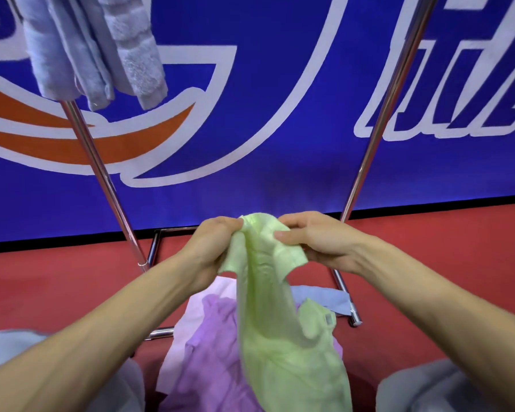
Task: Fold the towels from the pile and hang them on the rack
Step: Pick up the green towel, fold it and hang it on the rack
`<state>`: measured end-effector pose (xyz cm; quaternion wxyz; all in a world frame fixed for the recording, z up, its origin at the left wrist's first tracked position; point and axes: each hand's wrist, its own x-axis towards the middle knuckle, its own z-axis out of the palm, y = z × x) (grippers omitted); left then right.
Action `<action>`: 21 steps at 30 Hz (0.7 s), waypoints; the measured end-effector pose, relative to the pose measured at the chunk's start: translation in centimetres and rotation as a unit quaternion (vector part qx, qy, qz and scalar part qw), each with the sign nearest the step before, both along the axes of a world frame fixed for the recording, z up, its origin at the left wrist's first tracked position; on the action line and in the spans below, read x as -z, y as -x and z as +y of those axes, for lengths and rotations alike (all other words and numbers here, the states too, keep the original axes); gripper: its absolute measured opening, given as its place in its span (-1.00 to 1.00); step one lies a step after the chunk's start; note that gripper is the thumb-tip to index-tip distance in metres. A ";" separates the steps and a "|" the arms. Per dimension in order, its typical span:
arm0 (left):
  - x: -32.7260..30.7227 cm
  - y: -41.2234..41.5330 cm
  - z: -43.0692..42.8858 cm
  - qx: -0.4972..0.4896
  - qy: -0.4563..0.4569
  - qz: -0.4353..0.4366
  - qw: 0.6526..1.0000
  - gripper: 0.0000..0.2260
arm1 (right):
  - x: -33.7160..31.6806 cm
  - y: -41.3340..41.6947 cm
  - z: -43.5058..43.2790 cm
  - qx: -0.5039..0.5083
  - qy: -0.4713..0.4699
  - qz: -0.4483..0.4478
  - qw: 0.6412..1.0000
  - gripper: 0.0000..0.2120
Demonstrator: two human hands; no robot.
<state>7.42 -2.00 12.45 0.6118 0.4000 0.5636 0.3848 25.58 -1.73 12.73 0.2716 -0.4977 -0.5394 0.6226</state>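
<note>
Fingers (290,223) of the left hand (213,248) and right hand (315,242) pinch the green towel (280,346) by its bunched top edge, probably hunting corners for folding, so it hangs over the pile (208,337) beneath the rack (101,162), where blue towels (92,55) already hang

Ahead of me: blue banner (250,84), white-outlined lettering, orange swoosh (72,147). Black strip (428,208) along its base. Red floor (42,286) beneath. My grey trouser legs (443,388) at the bottom corners.

Towel pile (211,346) before the rack (101,162); hung towels (92,49) upper left
</note>
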 end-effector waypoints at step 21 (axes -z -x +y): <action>-0.2 0.1 -0.7 -0.046 0.041 -0.157 0.986 -0.79 | 0.3 2.1 -1.8 -0.003 -0.237 -0.106 0.966 -0.52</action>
